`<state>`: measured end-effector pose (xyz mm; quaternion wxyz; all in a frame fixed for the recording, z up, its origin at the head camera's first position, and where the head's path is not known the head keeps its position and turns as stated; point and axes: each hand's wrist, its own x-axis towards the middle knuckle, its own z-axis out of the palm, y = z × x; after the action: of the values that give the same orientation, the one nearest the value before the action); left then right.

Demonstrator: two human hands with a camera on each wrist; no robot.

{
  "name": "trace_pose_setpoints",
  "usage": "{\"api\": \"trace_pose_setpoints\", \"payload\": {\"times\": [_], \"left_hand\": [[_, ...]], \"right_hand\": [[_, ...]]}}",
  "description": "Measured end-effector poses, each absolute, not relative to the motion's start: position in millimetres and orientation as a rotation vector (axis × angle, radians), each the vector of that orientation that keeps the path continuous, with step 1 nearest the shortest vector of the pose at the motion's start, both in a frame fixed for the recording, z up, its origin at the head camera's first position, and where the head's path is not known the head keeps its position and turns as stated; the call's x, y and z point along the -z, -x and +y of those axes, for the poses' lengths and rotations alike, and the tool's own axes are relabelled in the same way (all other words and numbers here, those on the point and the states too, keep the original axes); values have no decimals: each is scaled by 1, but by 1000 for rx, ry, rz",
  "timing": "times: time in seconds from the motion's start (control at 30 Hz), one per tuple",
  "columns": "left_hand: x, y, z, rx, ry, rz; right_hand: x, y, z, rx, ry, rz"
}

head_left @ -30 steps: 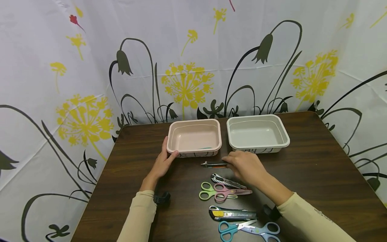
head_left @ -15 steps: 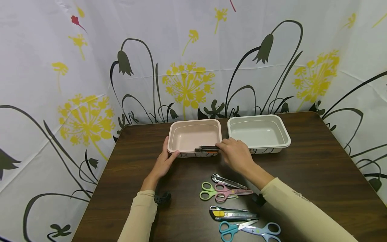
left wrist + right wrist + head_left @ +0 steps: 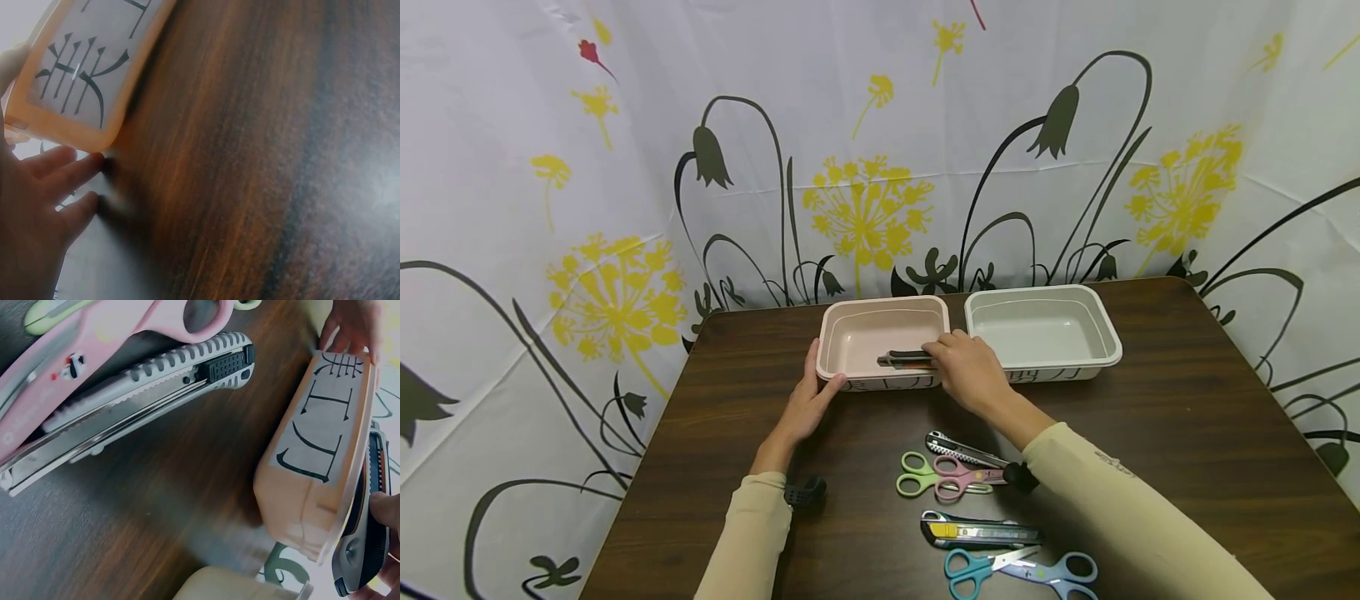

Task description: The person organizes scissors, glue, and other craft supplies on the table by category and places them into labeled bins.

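Note:
Over the front part of the pink plastic bin (image 3: 850, 329), my right hand (image 3: 972, 371) holds a black-and-grey utility knife (image 3: 904, 360) by its right end. The right wrist view shows the utility knife (image 3: 365, 531) just beyond the bin's rim, with thumb and fingers on it. My left hand (image 3: 801, 408) rests against the bin's front left corner, its fingers straight along the side and its thumb at the front. In the left wrist view, fingers of the left hand (image 3: 44, 194) touch the bin's end beside a white label (image 3: 81, 69) with black characters.
A pale grey-green bin (image 3: 1041, 329) stands right of the pink one. Nearer on the table lie a grey box cutter (image 3: 966, 450), pink scissors (image 3: 966, 477), green scissors (image 3: 913, 473), a yellow-and-black box cutter (image 3: 977, 531), teal scissors (image 3: 973, 568) and blue scissors (image 3: 1056, 572).
My right hand has lifted the utility knife off the table and carried it forward and left, over the pink bin. The left hand stays at that bin's corner.

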<state>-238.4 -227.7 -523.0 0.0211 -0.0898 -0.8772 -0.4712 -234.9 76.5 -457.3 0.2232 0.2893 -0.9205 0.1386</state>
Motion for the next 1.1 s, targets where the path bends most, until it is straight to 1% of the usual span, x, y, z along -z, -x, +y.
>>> {"api": "trace_pose_setpoints", "payload": {"times": [0.27, 0.47, 0.67, 0.93, 1.1], "left_hand": [[522, 238, -229, 1452, 270, -2718], [522, 237, -228, 1486, 313, -2713], [522, 237, -229, 1505, 304, -2709], [523, 238, -230, 1475, 272, -2721], [523, 237, -230, 1465, 303, -2725]], "right_hand": [[460, 245, 64, -416, -825, -2535], [466, 251, 54, -518, -872, -2553], [467, 253, 47, -642, -845, -2587], [466, 256, 44, -775, -920, -2637], [471, 258, 43, -803, -928, -2680]]}}
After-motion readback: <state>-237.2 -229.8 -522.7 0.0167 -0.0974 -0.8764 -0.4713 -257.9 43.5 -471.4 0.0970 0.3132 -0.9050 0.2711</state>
